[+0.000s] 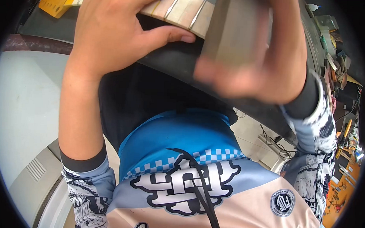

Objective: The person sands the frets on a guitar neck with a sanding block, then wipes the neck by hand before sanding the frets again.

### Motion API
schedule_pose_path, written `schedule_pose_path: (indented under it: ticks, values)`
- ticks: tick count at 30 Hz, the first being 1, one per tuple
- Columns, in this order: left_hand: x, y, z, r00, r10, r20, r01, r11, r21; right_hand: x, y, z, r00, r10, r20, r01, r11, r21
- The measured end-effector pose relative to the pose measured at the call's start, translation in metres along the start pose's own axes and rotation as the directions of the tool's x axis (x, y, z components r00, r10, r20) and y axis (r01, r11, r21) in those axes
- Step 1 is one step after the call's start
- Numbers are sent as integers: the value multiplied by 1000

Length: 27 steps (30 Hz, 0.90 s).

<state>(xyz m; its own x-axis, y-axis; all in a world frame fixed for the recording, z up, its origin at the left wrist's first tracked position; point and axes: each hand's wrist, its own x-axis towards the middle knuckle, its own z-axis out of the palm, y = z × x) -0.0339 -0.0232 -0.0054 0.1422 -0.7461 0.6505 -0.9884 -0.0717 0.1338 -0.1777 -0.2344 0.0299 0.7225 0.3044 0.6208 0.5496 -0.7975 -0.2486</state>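
Note:
Across the top runs a guitar neck [184, 10] with metal frets and a pale fingerboard. My left hand [113, 35] is closed over the neck, its thumb stretched along the near edge; the other fingertips are out of frame or hidden. My right hand [272, 73] is blurred by motion and wrapped round a grey-brown rectangular block [233, 31]. That block covers the neck's right part; whether it touches the frets I cannot tell. At the upper left, beyond my left hand, lies a yellow piece [57, 4] with small dark holes.
A dark work surface [168, 61] lies under the neck. Assorted tools and scraps [341, 63] crowd the right side, with more tools on an orange-brown surface [342, 192]. A white panel [28, 96] stands at left. Cables [276, 145] lie below the bench edge.

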Motion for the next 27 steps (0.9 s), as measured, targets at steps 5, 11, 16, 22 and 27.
schedule_pose_path:
  ticks: [5, 11, 16, 22, 27]
  values:
    - [-1, 5, -3, 1000, 7, -16, -6, 998, 58, 18, -36, 3, 979, 202, 4, -200, 972, -119]
    - [-3, 7, -3, 997, -56, 51, 51, 995, 81, 10, -13, -2, 995, 88, 53, -80, 989, -126]
    - [1, -1, 1, 1000, 7, 10, -7, 997, 70, 4, -24, 31, 981, 125, -150, -160, 953, -255]
    - [-3, 0, 6, 1000, 16, -26, -11, 988, 156, -2, 4, -1, 999, -12, 47, 10, 999, 32]
    - [-1, 0, -4, 997, -19, 74, 12, 995, 97, 3, 7, -2, 947, 320, -42, -313, 942, 121]
